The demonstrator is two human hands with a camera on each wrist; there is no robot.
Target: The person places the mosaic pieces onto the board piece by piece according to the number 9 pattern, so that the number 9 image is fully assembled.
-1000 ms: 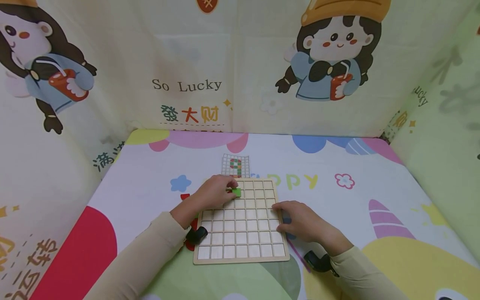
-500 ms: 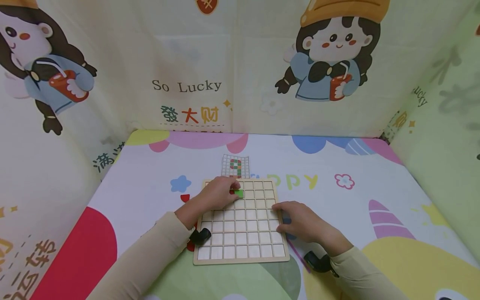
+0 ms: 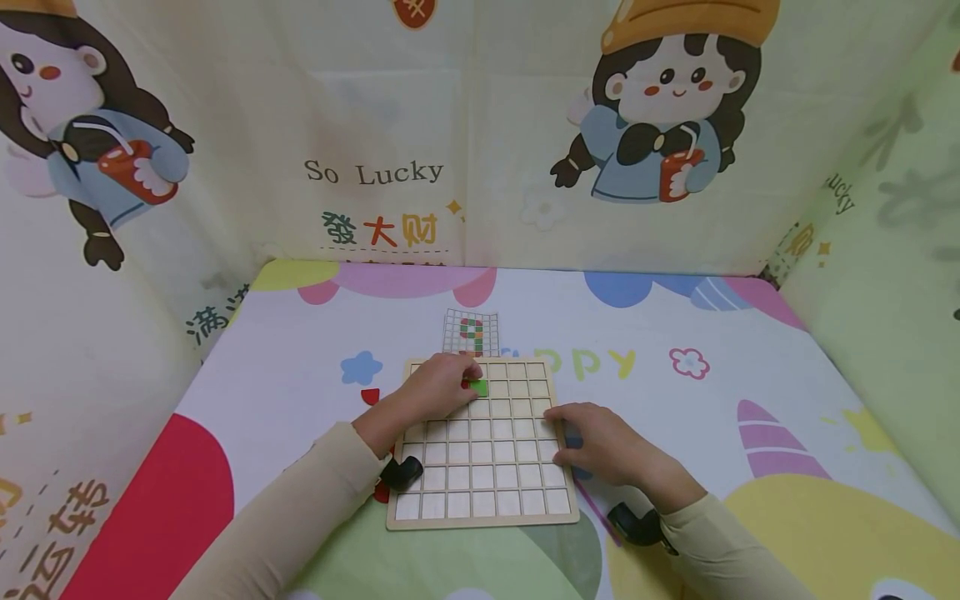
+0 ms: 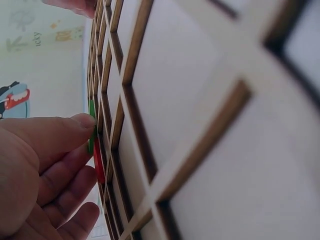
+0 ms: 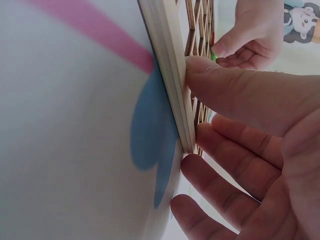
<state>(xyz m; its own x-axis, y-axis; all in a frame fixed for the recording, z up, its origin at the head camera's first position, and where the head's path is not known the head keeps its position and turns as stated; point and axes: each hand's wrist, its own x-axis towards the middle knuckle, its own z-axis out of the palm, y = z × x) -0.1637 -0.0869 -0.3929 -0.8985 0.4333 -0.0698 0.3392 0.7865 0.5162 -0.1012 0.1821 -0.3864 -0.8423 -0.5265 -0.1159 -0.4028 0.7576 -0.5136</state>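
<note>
Head view: a left hand (image 3: pixel 438 387) presses a green tile (image 3: pixel 478 387) at its fingertips into a wooden grid board (image 3: pixel 483 508); the right hand (image 3: pixel 600 442) steadies the board's right edge, fingers bent around it.

Left wrist view: thumb and fingers pinch the green tile (image 4: pixel 91 125) against the board; a red tile (image 4: pixel 99 160) sits just below, possibly also held.

Right wrist view: the thumb (image 5: pixel 235 87) lies on the frame, fingers under its edge. A tilted tile could jam on the cell's rim
</note>
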